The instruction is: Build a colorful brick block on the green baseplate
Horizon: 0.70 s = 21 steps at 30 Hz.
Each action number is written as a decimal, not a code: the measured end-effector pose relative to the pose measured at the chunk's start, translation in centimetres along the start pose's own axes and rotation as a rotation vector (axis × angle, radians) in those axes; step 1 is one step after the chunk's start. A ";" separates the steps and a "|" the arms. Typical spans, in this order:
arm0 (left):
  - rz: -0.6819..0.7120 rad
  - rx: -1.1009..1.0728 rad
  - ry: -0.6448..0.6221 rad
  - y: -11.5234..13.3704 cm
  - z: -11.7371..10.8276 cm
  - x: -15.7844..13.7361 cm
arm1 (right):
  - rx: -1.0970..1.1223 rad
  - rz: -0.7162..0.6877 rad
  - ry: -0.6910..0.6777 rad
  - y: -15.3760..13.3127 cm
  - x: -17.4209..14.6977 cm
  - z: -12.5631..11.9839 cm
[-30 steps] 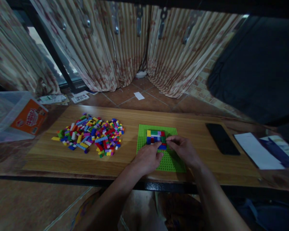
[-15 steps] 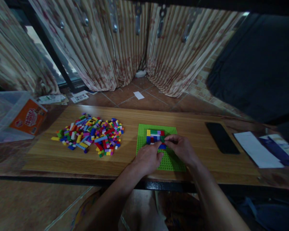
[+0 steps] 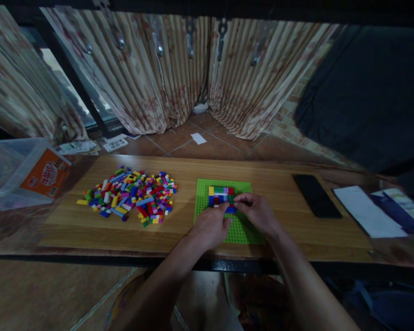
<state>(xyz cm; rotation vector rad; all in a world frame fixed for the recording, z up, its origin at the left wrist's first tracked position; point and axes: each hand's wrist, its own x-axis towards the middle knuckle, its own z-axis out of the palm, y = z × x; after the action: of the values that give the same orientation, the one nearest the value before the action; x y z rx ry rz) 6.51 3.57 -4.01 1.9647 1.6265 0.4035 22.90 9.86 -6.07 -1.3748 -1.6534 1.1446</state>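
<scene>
A bright green studded baseplate (image 3: pixel 243 232) lies on the wooden board in front of me. On it stands a small rectangular structure of toy building bricks (image 3: pixel 221 190), in yellow, green, lilac, red, blue and white. My left hand (image 3: pixel 212 225) rests over the plate's near left part, index finger stretched to the structure's near side and thumb held apart. From the right, my right hand (image 3: pixel 257 211) pinches thumb and fingers together at the structure's right side, beside a dark green brick. Whatever is between those fingertips is too small to make out. My hands partly cover the structure's near side.
A loose heap of mixed bricks (image 3: pixel 131 195) spreads over the left of the wooden board (image 3: pixel 179 234). A black phone (image 3: pixel 316 195) and white paper (image 3: pixel 367 212) lie to the right. A clear plastic box (image 3: pixel 7 168) with an orange label stands at far left.
The camera view has shifted slightly. Both hands stay at the brick structure in nearly the same pose, with no brick visibly moved.
</scene>
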 end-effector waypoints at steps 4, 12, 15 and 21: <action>0.010 -0.081 0.030 -0.3 -0.7 0.0 | 0.041 0.068 0.010 -0.2 0.2 0.0; -0.015 -0.303 0.283 -2.7 -3.3 -0.1 | -0.181 0.054 0.058 -0.4 0.3 0.5; -0.013 -0.427 0.406 -3.9 -4.2 -0.2 | -0.242 0.049 0.077 -0.5 0.3 0.6; -0.031 -0.629 0.601 -5.6 -5.4 -0.4 | -0.290 0.046 0.110 -0.6 0.1 0.9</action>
<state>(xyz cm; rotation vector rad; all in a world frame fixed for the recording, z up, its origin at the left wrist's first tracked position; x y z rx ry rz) -1.04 5.05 -2.92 1.3974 1.5789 1.4052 21.83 9.73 -5.90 -1.6329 -1.7653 0.8601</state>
